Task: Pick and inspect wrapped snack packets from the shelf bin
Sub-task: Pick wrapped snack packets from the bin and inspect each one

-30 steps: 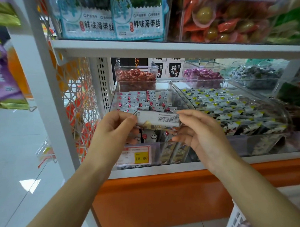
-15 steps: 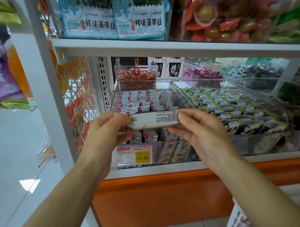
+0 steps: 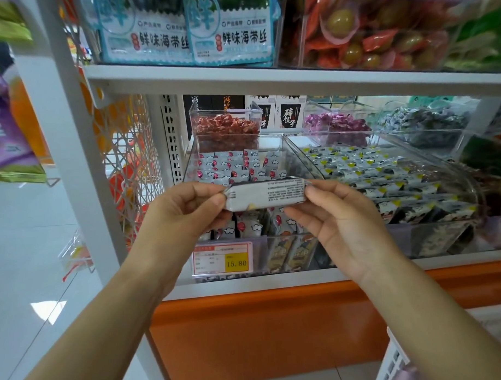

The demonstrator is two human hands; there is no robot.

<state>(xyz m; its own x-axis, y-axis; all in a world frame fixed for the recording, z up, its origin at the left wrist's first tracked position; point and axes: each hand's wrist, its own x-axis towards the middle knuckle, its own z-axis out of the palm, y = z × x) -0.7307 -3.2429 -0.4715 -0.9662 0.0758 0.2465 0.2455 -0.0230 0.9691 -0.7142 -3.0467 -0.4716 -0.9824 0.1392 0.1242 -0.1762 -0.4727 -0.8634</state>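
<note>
Entry, head view. We hold one long grey-white wrapped snack packet [image 3: 268, 194] level in the air between both hands, its small-print side toward us. Left hand [image 3: 184, 212]: thumb and forefinger pinch the packet's left crimped end, the other fingers curled beneath. Right hand [image 3: 341, 220]: thumb pinches the right end, fingers curled under the packet. The hands are apart, joined only by the packet, and neither touches the shelf. Just beyond both hands lies a clear plastic shelf bin [image 3: 295, 155]; the held packet hangs over its front part. Beyond our fingertips the bin holds rows of small grey square packets with red and white marks [image 3: 231, 165], and more of them show below the held packet, between the hands. Below the left hand, on the bin's front, a red-and-yellow price label [image 3: 222, 260] reads 15.80. Beyond the right hand a second clear bin [image 3: 453, 180] holds dark packets with yellow corners [image 3: 356, 169]. Farther beyond the left hand stands a smaller clear box of red wrapped sweets [image 3: 226, 128]. Under both wrists runs the white shelf edge [image 3: 261, 284], then an orange base panel [image 3: 277, 331]. Beside the right forearm we see a corner of a white slotted basket [image 3: 391, 361].
</note>
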